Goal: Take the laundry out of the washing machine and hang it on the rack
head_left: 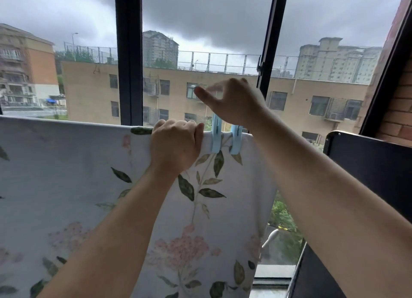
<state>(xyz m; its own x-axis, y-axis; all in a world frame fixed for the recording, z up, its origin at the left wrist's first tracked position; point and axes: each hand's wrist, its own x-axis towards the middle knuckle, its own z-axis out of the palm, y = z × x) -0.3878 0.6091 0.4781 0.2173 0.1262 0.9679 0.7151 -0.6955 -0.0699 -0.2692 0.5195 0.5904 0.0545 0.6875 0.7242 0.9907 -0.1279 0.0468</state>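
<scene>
Right hand [234,101] slack, empty, above blue pegs [216,139], left hand [176,146] gripping floral sheet [66,175]

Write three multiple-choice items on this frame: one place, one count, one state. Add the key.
1. Where do the light blue plastic clothes pegs sit?
A) at the far left end of the sheet
B) on the top edge of the white floral fabric sheet, just right of the left hand
C) at the sheet's bottom hem

2. How many pegs show?
A) one
B) two
C) four

3. What is the left hand doing?
A) hanging idle
B) holding a peg
C) gripping the sheet's top edge

Key:
1 B: both pegs clip the edge beside that hand.
2 B: two pegs stand side by side.
3 C: its fingers curl over the edge.
</scene>
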